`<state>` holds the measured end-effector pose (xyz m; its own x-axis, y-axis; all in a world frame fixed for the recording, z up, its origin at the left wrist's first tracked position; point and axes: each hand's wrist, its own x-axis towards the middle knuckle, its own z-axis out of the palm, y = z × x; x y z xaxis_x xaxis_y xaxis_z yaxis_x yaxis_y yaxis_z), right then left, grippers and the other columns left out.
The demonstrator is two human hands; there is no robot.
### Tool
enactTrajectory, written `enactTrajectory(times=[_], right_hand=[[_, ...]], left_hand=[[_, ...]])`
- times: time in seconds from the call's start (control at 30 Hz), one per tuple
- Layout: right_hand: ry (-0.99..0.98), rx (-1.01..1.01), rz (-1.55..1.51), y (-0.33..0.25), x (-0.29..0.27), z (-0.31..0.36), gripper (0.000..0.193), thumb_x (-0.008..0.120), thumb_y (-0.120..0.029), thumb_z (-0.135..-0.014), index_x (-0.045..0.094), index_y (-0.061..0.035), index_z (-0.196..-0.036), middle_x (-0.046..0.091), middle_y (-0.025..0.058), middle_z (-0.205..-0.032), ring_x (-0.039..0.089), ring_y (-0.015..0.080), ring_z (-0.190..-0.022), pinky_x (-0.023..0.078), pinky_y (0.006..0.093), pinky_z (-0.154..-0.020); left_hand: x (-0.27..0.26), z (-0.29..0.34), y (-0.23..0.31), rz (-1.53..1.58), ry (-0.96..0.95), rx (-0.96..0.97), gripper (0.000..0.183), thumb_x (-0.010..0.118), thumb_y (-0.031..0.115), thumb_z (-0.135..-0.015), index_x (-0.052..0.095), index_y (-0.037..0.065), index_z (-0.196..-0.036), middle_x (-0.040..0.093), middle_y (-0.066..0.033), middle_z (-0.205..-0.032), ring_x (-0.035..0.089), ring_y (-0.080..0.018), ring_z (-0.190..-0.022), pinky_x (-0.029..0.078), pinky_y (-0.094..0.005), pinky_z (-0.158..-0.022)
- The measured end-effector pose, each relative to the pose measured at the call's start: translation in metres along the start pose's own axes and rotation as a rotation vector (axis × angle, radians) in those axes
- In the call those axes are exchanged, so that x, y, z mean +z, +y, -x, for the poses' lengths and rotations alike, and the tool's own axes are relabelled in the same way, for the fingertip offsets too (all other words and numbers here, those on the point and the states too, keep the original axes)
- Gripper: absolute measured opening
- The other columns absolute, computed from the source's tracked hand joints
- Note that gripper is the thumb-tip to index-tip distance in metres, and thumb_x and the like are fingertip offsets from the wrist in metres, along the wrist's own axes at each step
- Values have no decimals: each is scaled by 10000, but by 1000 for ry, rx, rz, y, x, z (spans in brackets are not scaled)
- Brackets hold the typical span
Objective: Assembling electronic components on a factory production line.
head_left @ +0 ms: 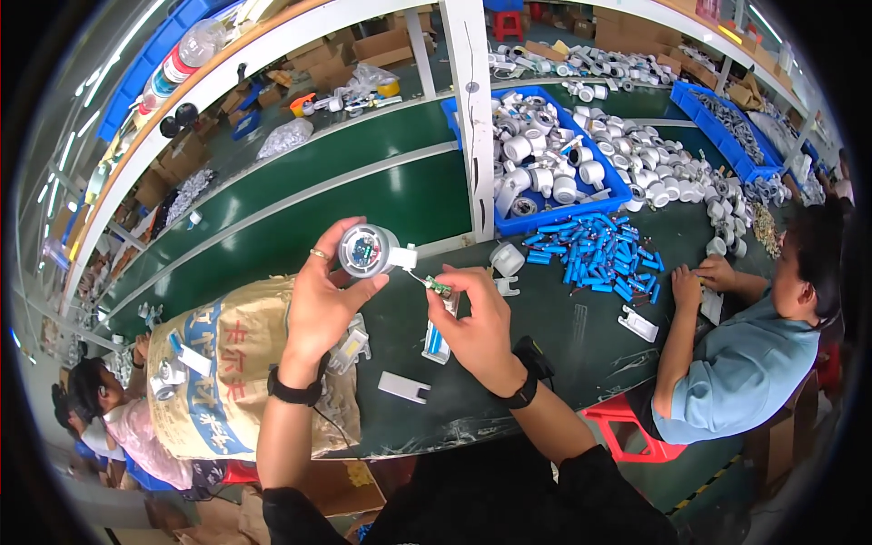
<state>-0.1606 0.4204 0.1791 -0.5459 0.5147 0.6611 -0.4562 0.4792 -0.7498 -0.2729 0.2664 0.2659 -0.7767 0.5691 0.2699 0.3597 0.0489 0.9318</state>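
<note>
My left hand is closed round a white, round device housing, its open face showing a circuit board with coloured wires. In my right hand a small green circuit board is pinched between thumb and fingers. A thin wire appears to run between the board and the housing's white neck. Just below my right fingers, a white tray-like casing with a blue cell in it lies on the table. Nearer to me is a flat white cover. White plastic parts rest beside my left wrist.
A printed woven sack covers the left of the green table. To the right are a pile of blue battery cells and a blue bin of white housings. A white post stands ahead. A co-worker sits at the right.
</note>
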Motion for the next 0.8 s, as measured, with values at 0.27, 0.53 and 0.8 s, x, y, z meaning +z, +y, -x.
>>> enactTrajectory(times=[0.27,0.53,0.8], right_hand=[[-20,50,-106,-5,-4,8,276,785,68,-845,651,-4,-1075,679,84,-1003,673,124,-870,538,258,-751],[-98,261,-273,1,1,14,337,769,64,-882,610,-3,-1171,680,46,-1030,649,83,-874,543,235,-740],[-208,485,-555,36,-17,18,455,744,74,-895,551,-7,-1300,661,66,-1057,661,106,-909,577,247,-771]], left_hand=[[2,14,6,26,11,30,706,781,-113,-831,501,45,-1459,604,-51,-1337,626,-141,-1190,527,-294,-1018],[-5,17,-1,63,24,9,707,787,-102,-832,497,40,-1461,600,-53,-1348,622,-149,-1199,516,-302,-1037],[11,15,-25,-136,30,-18,706,808,-61,-825,512,42,-1458,663,-76,-1283,672,-152,-1127,551,-306,-973]])
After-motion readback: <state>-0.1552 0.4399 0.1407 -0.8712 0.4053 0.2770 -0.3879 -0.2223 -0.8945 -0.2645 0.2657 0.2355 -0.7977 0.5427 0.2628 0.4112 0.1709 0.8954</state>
